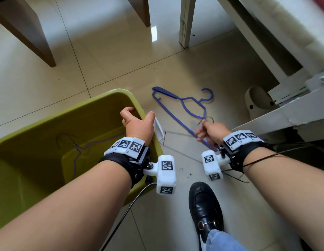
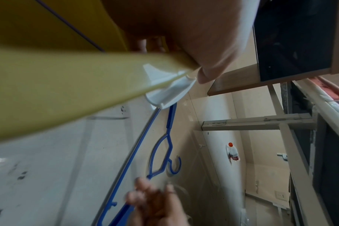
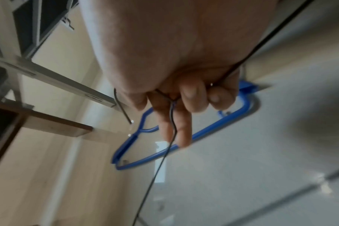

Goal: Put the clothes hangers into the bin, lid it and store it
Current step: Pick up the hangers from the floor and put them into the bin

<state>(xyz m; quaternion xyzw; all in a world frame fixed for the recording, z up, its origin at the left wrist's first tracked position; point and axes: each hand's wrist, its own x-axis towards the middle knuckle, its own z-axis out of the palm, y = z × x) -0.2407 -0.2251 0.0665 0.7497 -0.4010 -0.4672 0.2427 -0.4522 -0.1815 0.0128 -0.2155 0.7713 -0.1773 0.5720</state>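
Observation:
An olive-green bin [image 1: 96, 98] stands open on the floor at the left, and a thin wire hanger [image 1: 76, 147] lies inside it. My left hand [image 1: 137, 122] grips the bin's right rim [image 2: 68, 85] by a white latch [image 1: 158, 129], thumb [image 2: 213, 64] outside and fingers inside. A blue plastic hanger [image 1: 186, 104] lies flat on the tiles to the right of the bin. Over its long bar, my right hand [image 1: 210, 131] holds a dark wire hanger [image 3: 172, 126] by the neck, fingers [image 3: 192, 97] curled round it. Its thin frame [image 1: 179, 133] trails towards the bin.
My black shoe [image 1: 204, 211] is on the tiles below the hands. A white bed frame [image 1: 266, 124] and a beige clog [image 1: 257, 100] are on the right. A white post [image 1: 186, 22] and a wooden furniture leg [image 1: 30, 33] stand further off. A bottle [image 2: 232, 152] lies on the floor.

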